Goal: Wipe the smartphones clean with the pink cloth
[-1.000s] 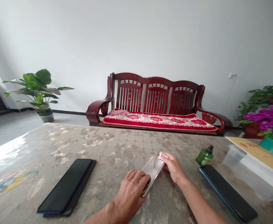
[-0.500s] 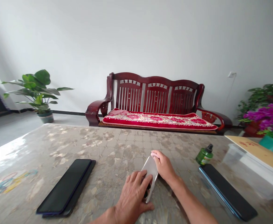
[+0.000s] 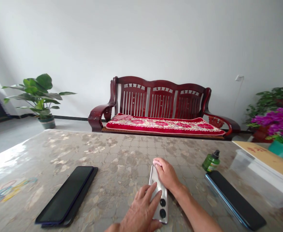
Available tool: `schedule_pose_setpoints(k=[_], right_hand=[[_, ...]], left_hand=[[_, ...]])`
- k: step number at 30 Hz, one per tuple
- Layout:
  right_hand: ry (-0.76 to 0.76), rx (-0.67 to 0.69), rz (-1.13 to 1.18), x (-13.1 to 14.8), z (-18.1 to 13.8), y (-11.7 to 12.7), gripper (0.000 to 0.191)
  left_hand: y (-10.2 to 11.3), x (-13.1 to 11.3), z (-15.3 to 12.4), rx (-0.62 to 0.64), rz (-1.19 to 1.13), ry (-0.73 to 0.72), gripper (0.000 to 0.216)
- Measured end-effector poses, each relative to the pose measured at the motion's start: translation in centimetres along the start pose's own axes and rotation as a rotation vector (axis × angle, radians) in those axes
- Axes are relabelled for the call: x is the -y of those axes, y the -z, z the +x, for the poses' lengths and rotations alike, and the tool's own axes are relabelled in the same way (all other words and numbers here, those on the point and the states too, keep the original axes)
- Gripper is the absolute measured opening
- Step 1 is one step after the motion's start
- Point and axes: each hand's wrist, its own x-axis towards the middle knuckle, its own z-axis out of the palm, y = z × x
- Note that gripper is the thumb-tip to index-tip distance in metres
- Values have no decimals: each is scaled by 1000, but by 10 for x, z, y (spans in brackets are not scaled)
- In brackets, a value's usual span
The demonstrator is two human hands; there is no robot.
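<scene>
A silver phone (image 3: pixel 159 196) lies face down on the patterned table (image 3: pixel 122 158), its camera lenses toward me. My left hand (image 3: pixel 141 211) rests on its near left side, fingers stretched over the back. My right hand (image 3: pixel 167 175) sits on the phone's far end with a small pink cloth (image 3: pixel 157 163) pinched under its fingertips.
Two stacked dark phones (image 3: pixel 66 195) lie at the left and another dark phone (image 3: pixel 235 199) at the right. A small green bottle (image 3: pixel 211 161) stands beyond that one, beside a clear box (image 3: pixel 259 177). Coloured rubber bands (image 3: pixel 3 191) lie far left.
The silver phone has turned from slanting to the right to pointing straight away from me. Both hands moved with it, the right one and its cloth shifting left.
</scene>
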Motion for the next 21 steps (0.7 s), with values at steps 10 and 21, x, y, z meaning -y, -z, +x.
schedule_pose_setpoints(k=[10, 21], right_hand=[[92, 33, -57, 11, 0, -3, 25], [123, 26, -33, 9, -1, -7, 26]], left_hand=[[-2, -4, -2, -34, 27, 0, 72], [0, -4, -5, -63, 45, -9, 68]])
